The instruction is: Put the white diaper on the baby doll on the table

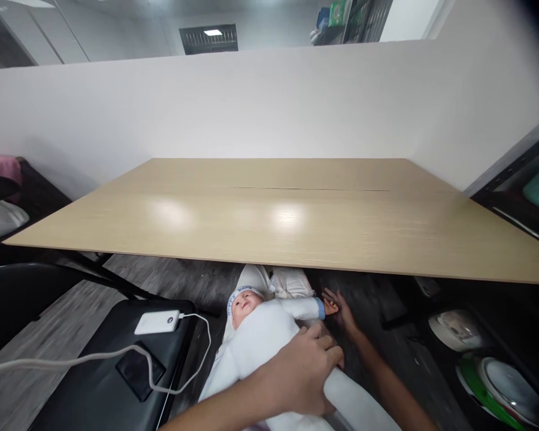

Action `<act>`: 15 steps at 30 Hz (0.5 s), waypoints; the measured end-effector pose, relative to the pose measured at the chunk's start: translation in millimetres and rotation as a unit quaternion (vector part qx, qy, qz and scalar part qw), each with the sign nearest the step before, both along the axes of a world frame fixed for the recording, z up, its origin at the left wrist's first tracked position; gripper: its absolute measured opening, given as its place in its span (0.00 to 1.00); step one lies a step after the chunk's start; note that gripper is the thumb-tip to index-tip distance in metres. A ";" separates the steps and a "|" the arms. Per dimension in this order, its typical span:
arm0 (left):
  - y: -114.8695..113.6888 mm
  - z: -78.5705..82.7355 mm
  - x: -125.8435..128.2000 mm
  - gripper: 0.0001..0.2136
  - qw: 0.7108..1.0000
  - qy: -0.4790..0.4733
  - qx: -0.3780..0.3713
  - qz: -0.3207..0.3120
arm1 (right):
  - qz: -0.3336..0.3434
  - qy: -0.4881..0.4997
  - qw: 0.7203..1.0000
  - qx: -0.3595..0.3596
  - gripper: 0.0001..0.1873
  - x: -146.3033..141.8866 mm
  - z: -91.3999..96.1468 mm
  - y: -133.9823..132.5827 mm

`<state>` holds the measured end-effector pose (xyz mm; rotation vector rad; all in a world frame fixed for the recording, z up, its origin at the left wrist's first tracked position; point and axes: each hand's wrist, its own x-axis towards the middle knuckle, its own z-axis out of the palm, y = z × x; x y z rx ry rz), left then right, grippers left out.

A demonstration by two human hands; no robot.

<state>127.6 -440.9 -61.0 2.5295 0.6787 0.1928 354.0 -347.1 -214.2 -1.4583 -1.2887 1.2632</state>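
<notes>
A baby doll [264, 326] in a white long-sleeved suit with blue cuffs and a white lettered cap lies on its back below the table's front edge, head away from me. My left hand [309, 364] reaches across its lower body, the fingers curled over the suit near the top of a leg. Beside the doll's outstretched hand is my right hand [342, 310], its fingers extended. Whether they touch the doll's hand is hard to make out. Part of the doll's body is covered by my left hand and forearm.
A wooden table [278, 224] spans the view ahead. On the black chair [103, 392] at left lie a white power bank [157, 322] with a cable and a dark phone [140, 370]. Pale folded cloth [291, 282] sits beyond the doll. Shelves with round containers [512, 389] stand at right.
</notes>
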 end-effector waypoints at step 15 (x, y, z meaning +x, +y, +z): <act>-9.3 17.8 -10.1 0.26 0.999 -0.023 -0.027 0.036 | 0.331 -0.346 0.850 0.217 0.18 -50.8 122.7 -15.8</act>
